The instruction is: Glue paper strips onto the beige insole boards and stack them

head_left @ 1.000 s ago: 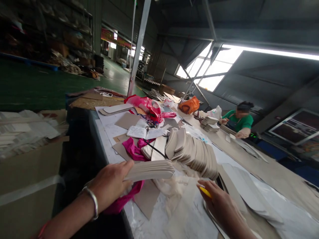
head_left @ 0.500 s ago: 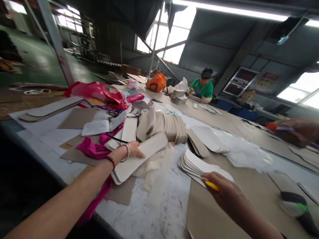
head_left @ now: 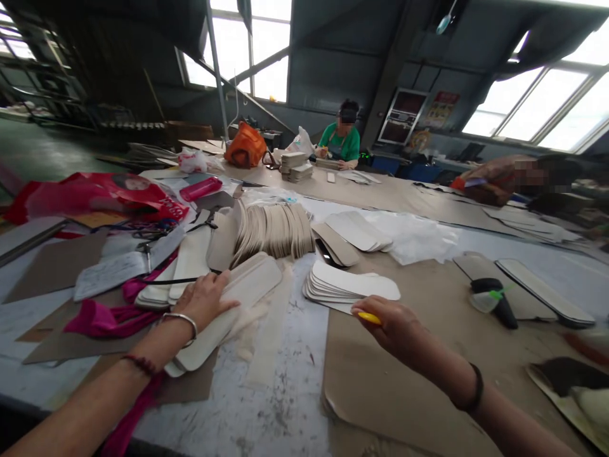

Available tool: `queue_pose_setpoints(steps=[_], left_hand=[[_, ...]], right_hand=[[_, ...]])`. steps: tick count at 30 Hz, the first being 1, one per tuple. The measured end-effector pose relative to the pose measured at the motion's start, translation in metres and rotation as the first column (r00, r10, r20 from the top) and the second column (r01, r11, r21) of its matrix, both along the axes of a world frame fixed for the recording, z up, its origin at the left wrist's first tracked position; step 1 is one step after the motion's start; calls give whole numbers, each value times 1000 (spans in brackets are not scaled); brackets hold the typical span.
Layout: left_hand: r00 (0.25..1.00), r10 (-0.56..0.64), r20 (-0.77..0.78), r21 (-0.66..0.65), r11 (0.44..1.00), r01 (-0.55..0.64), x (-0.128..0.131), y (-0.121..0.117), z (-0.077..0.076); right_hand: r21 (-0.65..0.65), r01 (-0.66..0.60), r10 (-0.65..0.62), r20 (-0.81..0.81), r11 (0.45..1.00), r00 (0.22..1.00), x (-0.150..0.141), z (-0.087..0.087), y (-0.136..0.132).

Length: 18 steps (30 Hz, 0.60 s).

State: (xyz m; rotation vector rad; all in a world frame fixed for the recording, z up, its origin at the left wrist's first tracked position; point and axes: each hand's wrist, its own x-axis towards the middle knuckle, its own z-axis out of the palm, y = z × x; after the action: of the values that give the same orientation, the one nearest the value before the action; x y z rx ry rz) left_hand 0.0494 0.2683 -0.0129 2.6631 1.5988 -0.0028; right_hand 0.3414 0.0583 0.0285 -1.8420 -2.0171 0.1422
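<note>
My left hand (head_left: 203,299) lies palm down on a stack of long pale insole boards (head_left: 242,293) resting on the worktable (head_left: 280,387), fingers wrapped over its edge. My right hand (head_left: 392,324) is closed round a small yellow marker (head_left: 369,317), close to the near end of a fanned pile of white insoles (head_left: 349,287). A large fanned row of beige insoles (head_left: 271,227) stands just beyond both hands. A brown cardboard sheet (head_left: 380,381) lies under my right arm.
A pink cloth (head_left: 104,317), papers and a red plastic bag (head_left: 99,190) crowd the left side. A black tool with a green tip (head_left: 495,298) and long insoles (head_left: 542,292) lie at right. A person in green (head_left: 340,141) works at the far end; another person (head_left: 504,178) leans at right.
My left hand has brought the stack of insole boards down and laid it flat on the table. The view has swung right. My right hand still holds the yellow marker.
</note>
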Motion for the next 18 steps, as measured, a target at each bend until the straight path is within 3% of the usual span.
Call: queue_pose_setpoints(steps=[5,10,13,16,18], left_hand=[[994,-80,74,87,993,73,7,-6,7],[952,-207,227,27,978,206,37,-22,16],[920,-197,340,-82,968,238,71,-33,13],[908,-94,409,-220,955,198,111,-33,3],[909,-7,416,-300,943,145,138,-25,-6]], right_hand=[[8,47,-48,38,999,998,15,-1,-2],[-92,179,-162,168,979,972,35,-4,6],[-206,380,-313,293,902,903,52,-6,10],[-240,583,-490,352,776,797,76,-11,10],[-258,648,-557,346,717,755,93,-18,12]])
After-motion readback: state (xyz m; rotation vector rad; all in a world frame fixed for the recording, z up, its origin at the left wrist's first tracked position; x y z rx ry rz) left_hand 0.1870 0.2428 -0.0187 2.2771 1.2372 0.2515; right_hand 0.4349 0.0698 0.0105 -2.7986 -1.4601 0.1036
